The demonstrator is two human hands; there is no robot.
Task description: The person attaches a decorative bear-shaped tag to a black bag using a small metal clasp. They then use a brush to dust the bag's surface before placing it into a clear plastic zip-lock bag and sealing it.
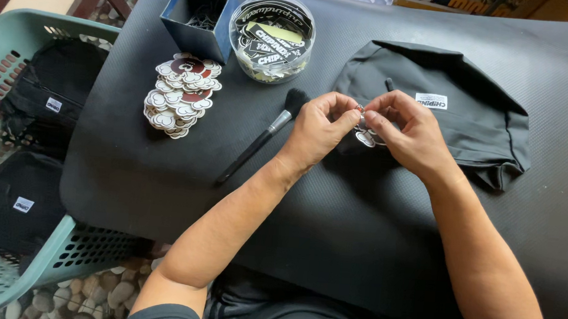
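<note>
- The step in hand looks like fitting a small metal ring [361, 109] to a cloud-shaped charm [366, 138]: both hands meet over the black mat [334, 211] on the table, just in front of a black fabric bag [463, 119].
- The left hand [320, 125] has its grip pressed together, thumb and forefinger pinching the ring from the left.
- The right hand [411, 129] pinches the same small piece from the right, its fingers curled; the charm hangs just below the fingertips, mostly hidden by them.
- Judged from this pose, the next move calls for fine, steady fingertip work, since the ring is tiny, smooth and likely springy; whether it is already threaded cannot be told.
- A stack of flat charms [181, 94], white-edged with dark red centres and scalloped outlines, lies to the left on the mat.
- A brush [262, 137] with a black handle, silver ferrule and soft dark bristles lies beside the left hand, not touching it.
- A clear round plastic tub [271, 37] holds black printed labels; next to it a square dark-blue box [197, 14] holds what seem to be thin wire pieces.
- A pale green perforated plastic basket [0, 157] at the far left holds folded black bags with small white tags.
- The mat has a fine ribbed, matte texture; the bag is smooth woven cloth with a white label.
</note>
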